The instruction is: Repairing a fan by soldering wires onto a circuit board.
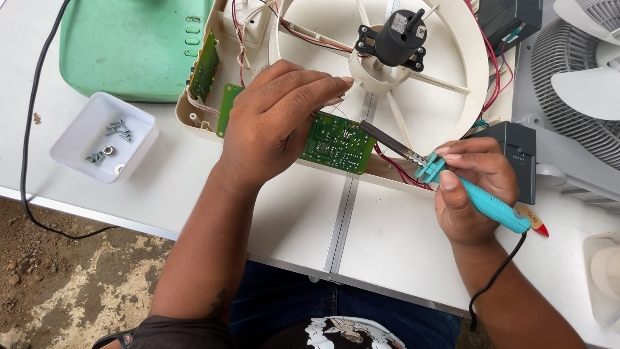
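Note:
My left hand [274,123] rests on a green circuit board [339,142] at the front edge of an opened cream fan housing [445,97], fingers curled over the board's top edge. My right hand [475,187] grips a turquoise soldering iron [481,200], its dark metal tip [387,139] angled toward the board's right end. Its black cord [497,274] runs down along my right forearm. A black motor [395,40] sits at the hub of the housing's round frame. Red wires [400,173] run under the iron's tip.
A small white tray [77,139] with screws stands at the left. A green plastic base [123,45] lies at the back left with a black cable [29,129] beside it. Black boxes [520,155] and a grey fan grille [575,90] are on the right.

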